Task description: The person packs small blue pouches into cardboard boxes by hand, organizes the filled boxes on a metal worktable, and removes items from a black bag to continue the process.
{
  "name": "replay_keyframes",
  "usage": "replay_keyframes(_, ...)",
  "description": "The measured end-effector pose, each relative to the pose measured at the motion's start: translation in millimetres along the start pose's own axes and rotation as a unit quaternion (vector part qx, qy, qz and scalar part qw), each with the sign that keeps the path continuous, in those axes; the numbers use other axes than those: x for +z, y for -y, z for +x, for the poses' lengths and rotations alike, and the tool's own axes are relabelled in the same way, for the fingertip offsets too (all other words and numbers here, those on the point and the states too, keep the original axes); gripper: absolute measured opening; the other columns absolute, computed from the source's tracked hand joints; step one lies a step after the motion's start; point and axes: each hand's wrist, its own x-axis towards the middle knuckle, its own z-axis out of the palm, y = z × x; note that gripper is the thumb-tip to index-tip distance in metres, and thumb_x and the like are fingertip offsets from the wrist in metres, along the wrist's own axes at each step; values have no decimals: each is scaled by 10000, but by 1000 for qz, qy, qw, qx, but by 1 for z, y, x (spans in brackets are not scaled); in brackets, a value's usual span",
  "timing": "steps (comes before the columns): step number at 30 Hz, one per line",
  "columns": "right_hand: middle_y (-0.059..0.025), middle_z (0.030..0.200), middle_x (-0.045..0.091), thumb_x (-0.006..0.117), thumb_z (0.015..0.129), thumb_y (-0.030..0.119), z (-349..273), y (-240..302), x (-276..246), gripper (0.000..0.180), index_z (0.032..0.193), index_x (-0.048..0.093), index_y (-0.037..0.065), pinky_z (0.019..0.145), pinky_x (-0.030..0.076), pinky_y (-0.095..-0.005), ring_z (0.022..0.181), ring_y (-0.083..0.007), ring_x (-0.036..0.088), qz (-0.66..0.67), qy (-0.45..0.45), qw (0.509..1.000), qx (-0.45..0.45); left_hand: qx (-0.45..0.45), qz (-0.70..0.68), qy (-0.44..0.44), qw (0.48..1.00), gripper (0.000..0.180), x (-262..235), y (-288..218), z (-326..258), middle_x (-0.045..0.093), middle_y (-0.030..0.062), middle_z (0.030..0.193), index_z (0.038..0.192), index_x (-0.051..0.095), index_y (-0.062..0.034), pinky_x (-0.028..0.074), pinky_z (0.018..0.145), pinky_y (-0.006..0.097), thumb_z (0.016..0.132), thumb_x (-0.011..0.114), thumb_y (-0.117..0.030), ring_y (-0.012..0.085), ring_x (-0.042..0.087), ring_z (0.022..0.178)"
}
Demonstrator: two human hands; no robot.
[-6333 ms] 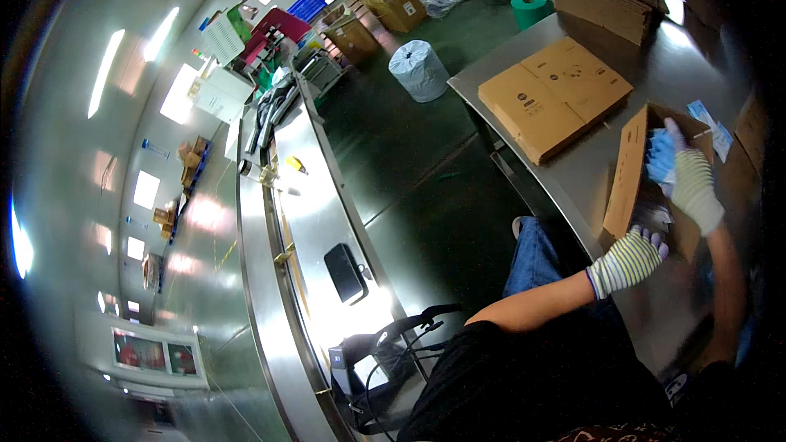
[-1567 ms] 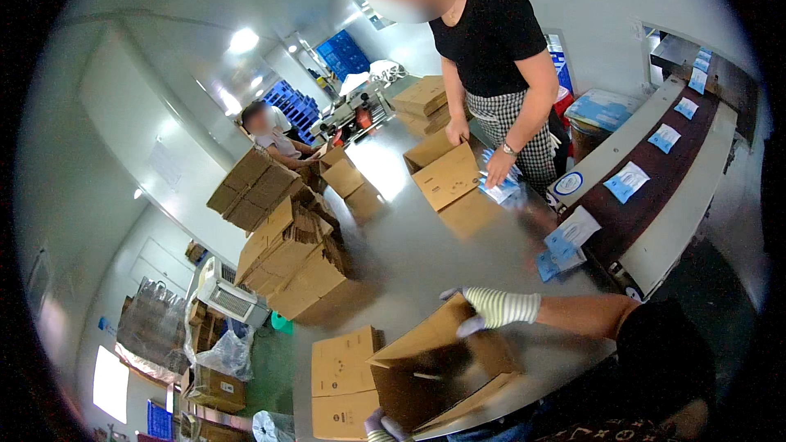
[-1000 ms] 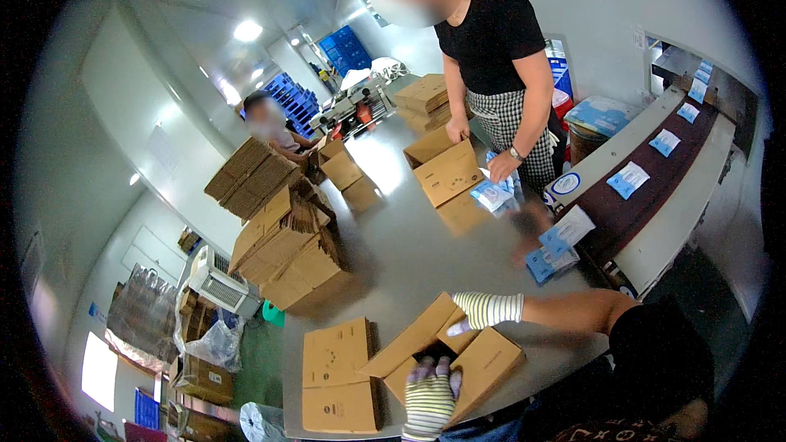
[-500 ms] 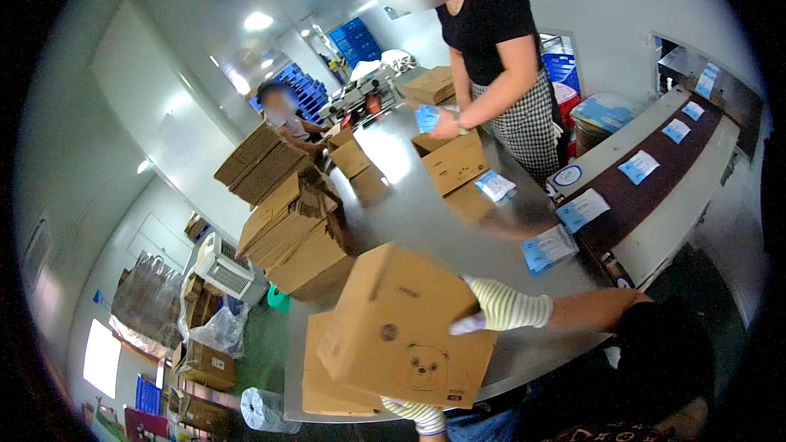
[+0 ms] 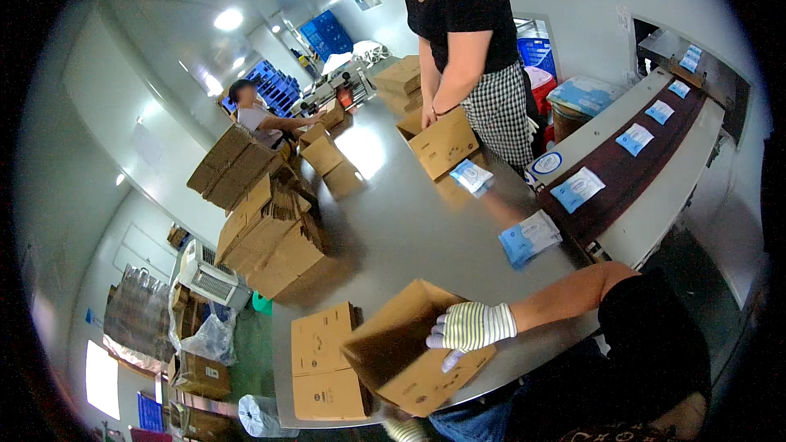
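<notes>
A brown cardboard box (image 5: pixel 446 389) with an open top tilts at the near edge of the metal table, its hollow inside facing up and left. My right hand (image 5: pixel 471 327), in a striped knit glove, grips its right wall, with the fingers over the rim and the thumb lower on the outside. Below the box, at the table's edge, a bit of my gloved left hand (image 5: pixel 404 430) shows; its fingers are hidden. Flattened cardboard boxes (image 5: pixel 327 360) lie on the table just left of the open one.
Stacks of flat cartons (image 5: pixel 270 237) stand along the left table edge. Blue-white packets (image 5: pixel 530 237) lie at the right, by a conveyor (image 5: pixel 630 168) carrying several more. Across the table a co-worker (image 5: pixel 467 49) reaches into another box (image 5: pixel 446 143); a second person (image 5: pixel 262 119) sits farther back.
The box has come down to the table and turned, so its open inside shows. My right hand moved left with it. The co-worker's hands went down into their box.
</notes>
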Motion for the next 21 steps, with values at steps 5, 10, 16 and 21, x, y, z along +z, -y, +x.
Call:
replay_keyframes(5,-70,729,557,455,846,651,7,-5,22,606,727,559,66,582,447,-399,712,-267,563,-16,16,991,-135,491,438,-125,743,472,-43,-120,0,609,204,1133,1260,491,-36,391,977,535,836,601,-210,369,556,1065)
replay_keyframes(10,-102,995,560,464,887,551,17,-36,29,498,777,536,70,939,391,-478,1058,-304,494,-8,-103,995,-7,502,546,144,655,456,-25,-116,-1,612,159,1057,1152,538,-54,295,1080,491,790,658,-304,327,552,1055)
replay_keyframes(16,-204,1505,225,509,928,378,8,4,64,445,1285,466,117,1135,172,-495,1407,-387,182,210,-234,930,189,534,533,128,644,287,-1,-121,-13,559,76,719,828,527,-113,410,913,461,760,681,-345,258,574,709)
replay_keyframes(21,-214,1525,172,490,951,388,4,29,56,481,1363,433,147,1149,121,-473,1420,-378,143,375,-189,893,162,576,416,76,699,359,7,-105,-13,514,68,623,769,526,-123,458,620,395,752,690,-442,270,535,574)
